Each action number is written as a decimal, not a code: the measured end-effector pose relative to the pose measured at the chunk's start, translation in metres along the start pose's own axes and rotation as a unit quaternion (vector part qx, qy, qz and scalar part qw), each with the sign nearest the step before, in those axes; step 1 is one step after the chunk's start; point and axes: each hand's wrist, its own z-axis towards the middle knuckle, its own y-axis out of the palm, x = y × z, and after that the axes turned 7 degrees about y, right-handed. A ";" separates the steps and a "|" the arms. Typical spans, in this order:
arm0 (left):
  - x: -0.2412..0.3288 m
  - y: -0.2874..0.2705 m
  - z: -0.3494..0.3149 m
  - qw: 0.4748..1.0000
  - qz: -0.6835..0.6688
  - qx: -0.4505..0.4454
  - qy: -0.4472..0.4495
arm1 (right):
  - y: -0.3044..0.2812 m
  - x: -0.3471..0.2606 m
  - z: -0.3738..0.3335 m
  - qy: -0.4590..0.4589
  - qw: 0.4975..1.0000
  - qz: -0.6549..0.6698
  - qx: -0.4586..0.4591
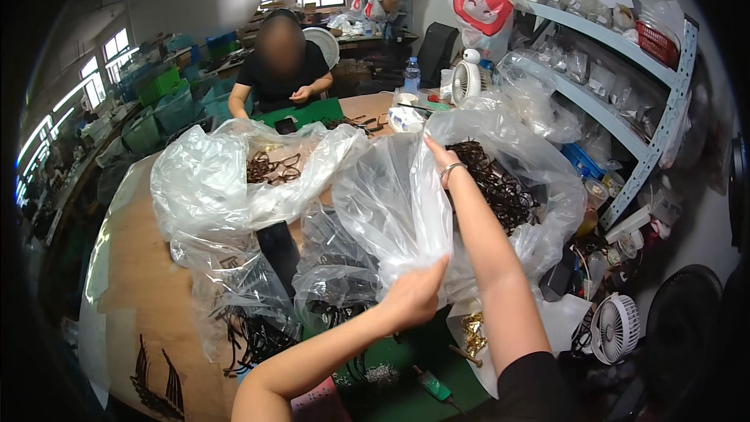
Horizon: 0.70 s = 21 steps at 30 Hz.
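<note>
Gripping the near edge of a clear plastic bag [394,203], the left hand [414,293] is closed on a fold of film at the bag's lower rim. The right hand [439,152] reaches up to the bag's far rim; its fingers are hidden behind the film, so its grip cannot be told, though it touches the plastic. A bracelet [451,173] circles that wrist. The bag stands open between both hands, above the middle of the wooden table [148,266]. Just to its right, a second bag [508,180] holds a heap of dark brown loops. To the left, a third bag [226,172] lies open with a few such loops inside, its rim touching the held bag. Smaller bags [250,305] crowd the table below, leaving bare wood only at the left edge. A green mat [406,367] lies at the near edge. Across the table another person [283,70] sits working. Metal shelving [625,101] closes the right side, and a small white fan [615,328] stands below it.
</note>
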 end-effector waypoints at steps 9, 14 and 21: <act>0.023 -0.012 -0.047 0.919 0.296 0.208 0.156 | -0.005 -0.045 -0.072 -0.148 0.984 0.082 -0.051; -0.032 0.016 -0.029 0.873 0.385 0.270 -0.127 | -0.066 -0.128 -0.199 -0.287 0.946 0.152 -0.006; -0.043 0.013 0.037 0.903 0.008 0.364 -0.227 | -0.079 -0.095 -0.370 -0.342 0.936 -0.074 -0.040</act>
